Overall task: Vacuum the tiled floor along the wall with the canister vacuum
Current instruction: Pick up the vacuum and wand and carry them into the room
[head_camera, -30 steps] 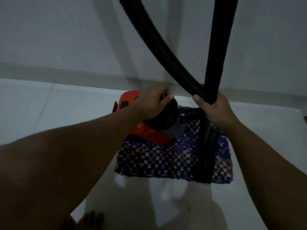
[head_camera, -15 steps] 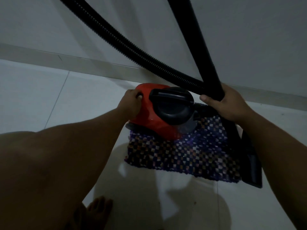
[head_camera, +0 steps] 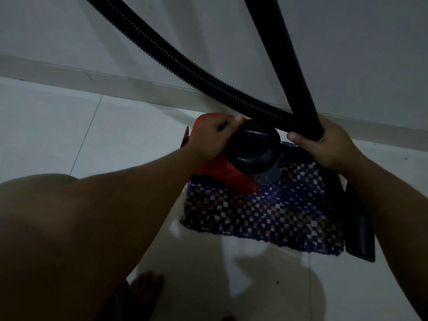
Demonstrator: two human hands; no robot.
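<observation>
Dim light here, and the red canister vacuum point(head_camera: 222, 165) sits on a checkered woven mat point(head_camera: 261, 218) on the tiled floor point(head_camera: 53, 130), close to the wall point(head_camera: 69, 35) and its pale skirting. Left hand point(head_camera: 212, 137) is down on the red body, fingers curled beside the black top handle point(head_camera: 252, 147); what exactly it presses is hard to make out. Right hand point(head_camera: 324, 144) is wrapped tight around the rigid black wand point(head_camera: 289, 66), where the ribbed hose point(head_camera: 185, 63) crosses in. The floor nozzle point(head_camera: 359, 230) lies at the mat's right edge. Bare toes point(head_camera: 146, 286) peek in below; both tubes run off the top.
</observation>
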